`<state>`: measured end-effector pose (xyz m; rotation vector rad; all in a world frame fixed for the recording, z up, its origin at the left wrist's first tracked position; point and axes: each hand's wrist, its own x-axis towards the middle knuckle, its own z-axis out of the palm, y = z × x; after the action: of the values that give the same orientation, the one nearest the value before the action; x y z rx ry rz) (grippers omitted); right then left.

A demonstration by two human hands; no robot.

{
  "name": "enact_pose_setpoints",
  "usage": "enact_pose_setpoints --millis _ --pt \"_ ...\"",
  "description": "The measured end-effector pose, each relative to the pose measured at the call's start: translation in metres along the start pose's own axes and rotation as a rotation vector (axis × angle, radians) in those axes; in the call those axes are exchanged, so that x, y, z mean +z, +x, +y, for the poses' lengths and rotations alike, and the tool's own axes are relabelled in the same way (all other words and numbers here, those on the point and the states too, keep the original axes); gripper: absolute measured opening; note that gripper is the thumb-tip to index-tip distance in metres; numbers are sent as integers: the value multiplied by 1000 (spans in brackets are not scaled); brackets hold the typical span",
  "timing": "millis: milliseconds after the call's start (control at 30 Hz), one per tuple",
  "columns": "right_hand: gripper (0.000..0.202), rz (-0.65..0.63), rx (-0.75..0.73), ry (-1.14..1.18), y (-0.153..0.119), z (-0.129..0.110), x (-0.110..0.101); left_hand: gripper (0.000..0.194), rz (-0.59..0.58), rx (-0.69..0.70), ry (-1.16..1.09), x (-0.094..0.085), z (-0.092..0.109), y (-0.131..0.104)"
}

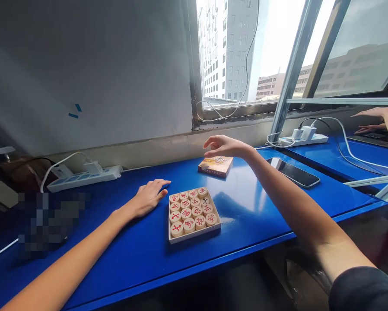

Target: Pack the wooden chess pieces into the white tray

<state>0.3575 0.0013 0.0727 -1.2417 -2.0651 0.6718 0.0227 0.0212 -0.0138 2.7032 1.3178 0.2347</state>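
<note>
My left hand point(150, 196) lies on the blue table with its fingers stretched out, just left of an open box point(194, 236). Rows of round wooden Chinese chess pieces point(186, 213) fill this box; most carry red characters, and one at the right side looks dark. Farther back, my right hand point(224, 146) hangs over an orange-brown printed box lid point(215, 167), fingers bent and thumb apart from them. Nothing shows between those fingers. Whether the hand touches the lid I cannot tell, since it covers part of the lid's back edge.
A black phone point(294, 173) lies right of the lid, under my right forearm. Power strips with chargers stand at the left point(87, 176) and back right point(317, 139). A metal frame post point(291, 69) rises by the window. Another person's hand point(380, 114) is at far right.
</note>
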Motion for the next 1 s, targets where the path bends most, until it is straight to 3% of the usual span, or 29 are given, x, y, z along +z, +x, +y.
enact_pose_setpoints --millis 167,267,433,567,867,1000 --pt "43 52 72 17 -25 30 15 56 -8 -24 15 6 -7 3" --pt "34 55 82 -112 -36 43 29 58 -25 -4 59 7 -9 4" --pt "22 133 -67 -317 -26 44 58 58 -36 3 92 7 -8 5" --pt "35 40 -79 -487 -20 45 74 59 -59 9 102 7 -7 4" --pt "47 23 -44 -617 -20 50 79 62 -112 41 78 4 -12 -2" --pt "34 -15 6 -680 -20 48 76 64 -137 45 67 4 -15 -3"
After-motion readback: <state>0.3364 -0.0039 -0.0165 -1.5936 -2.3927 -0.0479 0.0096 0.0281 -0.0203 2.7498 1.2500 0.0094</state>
